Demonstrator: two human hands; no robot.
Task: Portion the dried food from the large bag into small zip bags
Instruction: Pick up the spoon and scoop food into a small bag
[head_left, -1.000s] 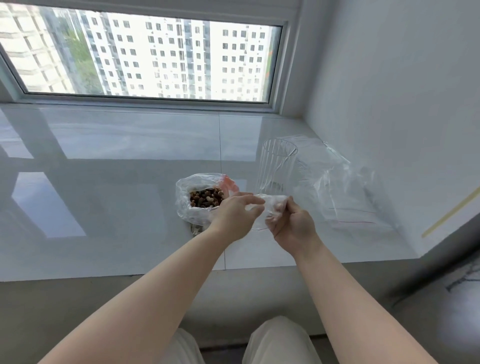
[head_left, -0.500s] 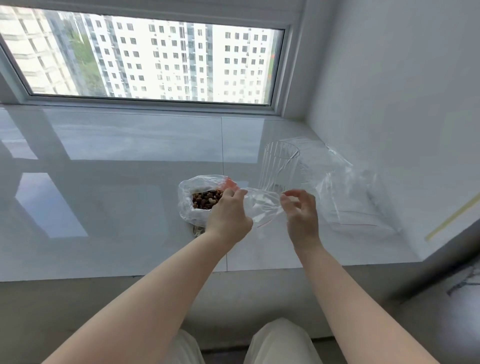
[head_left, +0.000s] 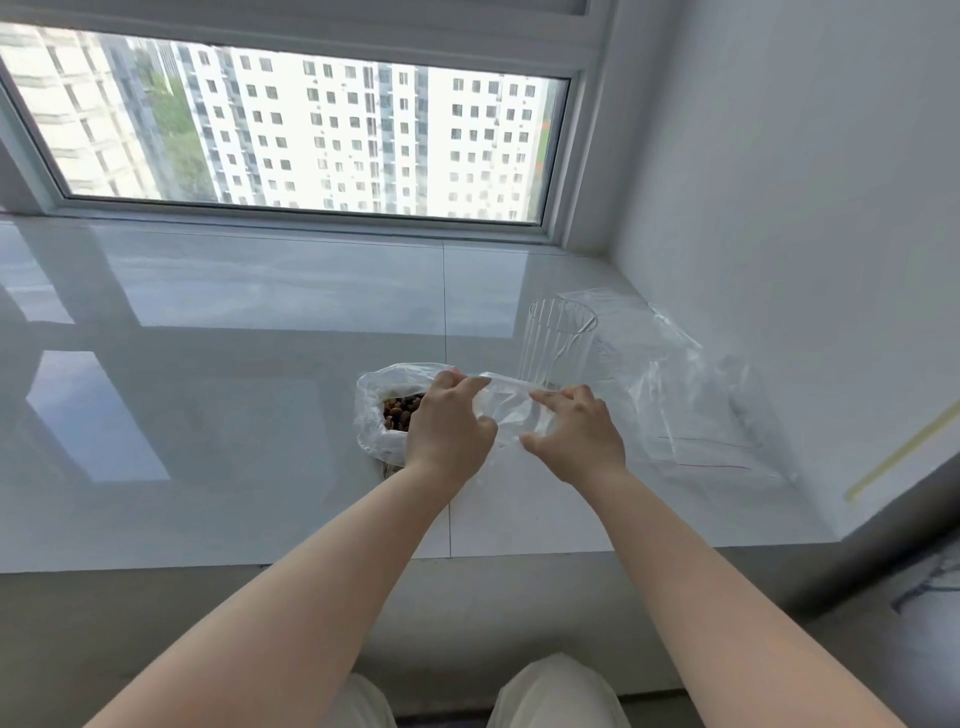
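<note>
The left hand and the right hand held 1 small zip bag between them, above the sill near its front edge. The left fingers were curled over the bag's top left, thumb under it, pinching the film. The right hand pinched the other end, forefinger along the top edge and thumb lower down, the remaining fingers loosely bent. The zip bag looked clear and flat; whether its mouth was open could not be told.

Just behind the left hand, the large bag sat on the sill with its mouth rolled open, brown dried food showing inside. A ribbed clear glass stood upright behind the right hand. To its right, toward the sill's right edge by the wall, lay a heap of clear zip bags with thin red lines. A window ran along the sill's back edge.
</note>
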